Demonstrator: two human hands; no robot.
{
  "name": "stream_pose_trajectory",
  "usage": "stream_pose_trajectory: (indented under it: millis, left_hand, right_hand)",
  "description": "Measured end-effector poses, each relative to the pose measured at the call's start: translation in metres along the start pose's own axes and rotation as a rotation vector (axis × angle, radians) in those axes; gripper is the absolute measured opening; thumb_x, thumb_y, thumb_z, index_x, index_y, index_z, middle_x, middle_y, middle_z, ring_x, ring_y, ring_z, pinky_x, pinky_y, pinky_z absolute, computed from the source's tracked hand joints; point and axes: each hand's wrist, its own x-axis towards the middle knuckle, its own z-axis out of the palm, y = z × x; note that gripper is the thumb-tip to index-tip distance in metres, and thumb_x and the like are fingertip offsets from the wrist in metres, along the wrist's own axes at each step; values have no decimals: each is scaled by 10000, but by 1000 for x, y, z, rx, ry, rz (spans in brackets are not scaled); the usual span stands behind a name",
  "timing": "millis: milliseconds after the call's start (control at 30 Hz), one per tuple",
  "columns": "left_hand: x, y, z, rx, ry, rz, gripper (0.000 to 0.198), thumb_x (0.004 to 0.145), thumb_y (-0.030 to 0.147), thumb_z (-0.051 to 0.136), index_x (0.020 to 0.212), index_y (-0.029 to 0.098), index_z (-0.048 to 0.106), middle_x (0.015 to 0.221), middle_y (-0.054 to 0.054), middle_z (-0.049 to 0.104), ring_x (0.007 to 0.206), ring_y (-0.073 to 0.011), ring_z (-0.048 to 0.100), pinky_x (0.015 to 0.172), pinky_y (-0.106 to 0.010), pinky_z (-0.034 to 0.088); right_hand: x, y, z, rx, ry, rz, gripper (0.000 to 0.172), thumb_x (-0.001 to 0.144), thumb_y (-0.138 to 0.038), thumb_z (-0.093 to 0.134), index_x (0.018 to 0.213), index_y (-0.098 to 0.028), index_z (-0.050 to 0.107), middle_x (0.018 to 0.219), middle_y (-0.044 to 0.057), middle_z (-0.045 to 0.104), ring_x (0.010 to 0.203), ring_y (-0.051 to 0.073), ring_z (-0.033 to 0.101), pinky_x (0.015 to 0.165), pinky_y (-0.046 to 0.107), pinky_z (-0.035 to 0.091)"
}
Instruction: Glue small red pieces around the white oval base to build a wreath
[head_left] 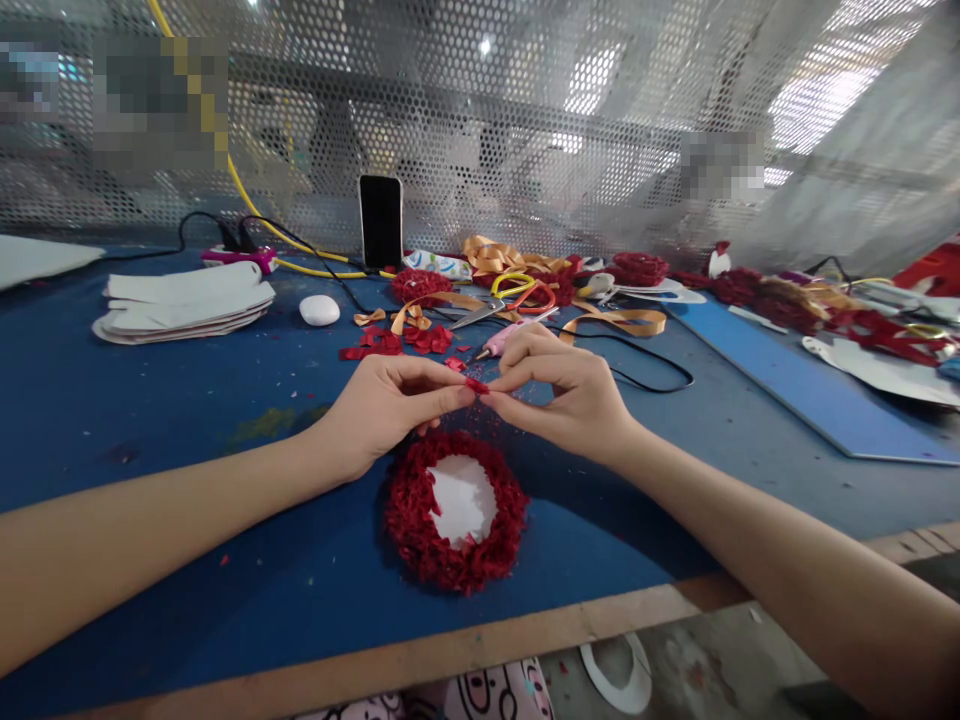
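A: What is our status?
B: Our left hand (386,410) and right hand (566,390) pinch one scrap (477,385); the disc (469,505) lies nearer us on the table (300,560); its red rim (409,530) looks done, its centre (457,490) bare.

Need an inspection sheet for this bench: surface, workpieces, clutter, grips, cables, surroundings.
Surface: blue tabletop, greenish stain, wooden front edge.
Workpieces: small red piece; red ruffled ring around white centre, flat on the tabletop.
Clutter: scissors, orange ribbon, red scraps, phone, white stack farther back.
Grips: left grip and right grip, bare hands, both pinch the small red piece.
Cables: yellow cable drops to the tabletop; black cable curves across it.
Surroundings: perforated screen behind; white ring on floor.
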Motion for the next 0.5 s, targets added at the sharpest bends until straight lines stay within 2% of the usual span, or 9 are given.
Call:
stream_pose_trajectory:
  millis: [333,500]
  left_hand:
    - [-3,4,1,107,8,39,202,717,308,819,840,153,780,585,17,653,475,-71,492,476,-200,402]
    - [-4,5,2,181,4,68,190,740,315,798,836,152,779,590,12,655,483,-74,497,465,-195,384]
  right_hand:
    - [0,-1,-1,-39,-23,-16,67,832,-188,708,776,-224,700,779,19,646,826,183,603,839,424,504]
    - [1,-3,-1,-61,-39,-50,86,839,-169,686,765,-213,680,753,15,627,761,164,573,818,411,486]
